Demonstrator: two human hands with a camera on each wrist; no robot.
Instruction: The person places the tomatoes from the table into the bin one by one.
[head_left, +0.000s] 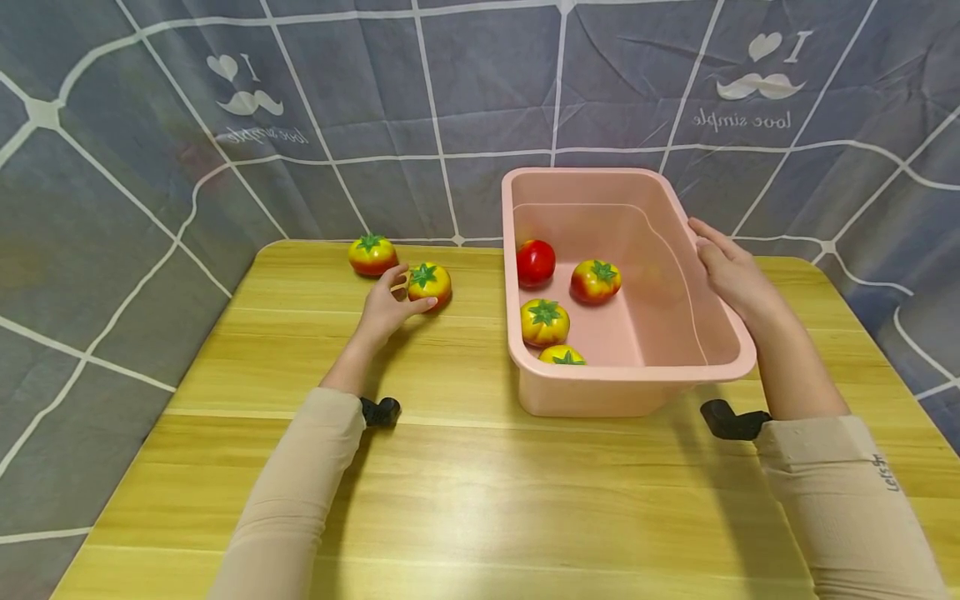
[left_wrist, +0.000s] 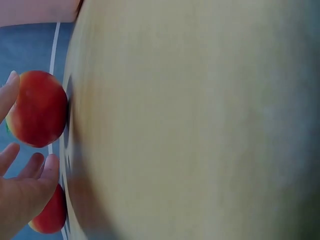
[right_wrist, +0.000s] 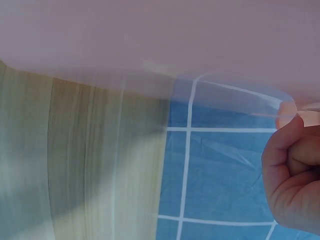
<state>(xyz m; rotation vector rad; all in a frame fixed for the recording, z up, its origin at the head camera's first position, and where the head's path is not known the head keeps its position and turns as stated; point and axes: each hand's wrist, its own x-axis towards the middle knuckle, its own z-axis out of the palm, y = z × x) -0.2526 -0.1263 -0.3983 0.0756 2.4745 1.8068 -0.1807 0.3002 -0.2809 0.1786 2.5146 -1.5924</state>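
My left hand (head_left: 386,310) is spread around a yellow-red tomato (head_left: 429,285) with a green star-shaped top. In the left wrist view the thumb overlaps the near tomato (left_wrist: 40,109), while the other fingers stand a little apart from it. A second tomato (head_left: 372,255) sits just behind that hand, at the table's back edge. On the right, my right hand (head_left: 738,279) grips the side rim of a pink bin (head_left: 637,373); its curled fingers (right_wrist: 282,150) show in the right wrist view. Several tomatoes lie inside the bin, one showing a plain red side (head_left: 536,263).
The wooden table (head_left: 450,500) ends at a grey tiled-pattern curtain (head_left: 495,83) along the back and sides. The bin stands tilted toward me at the back right, its walls rising well above the tabletop.
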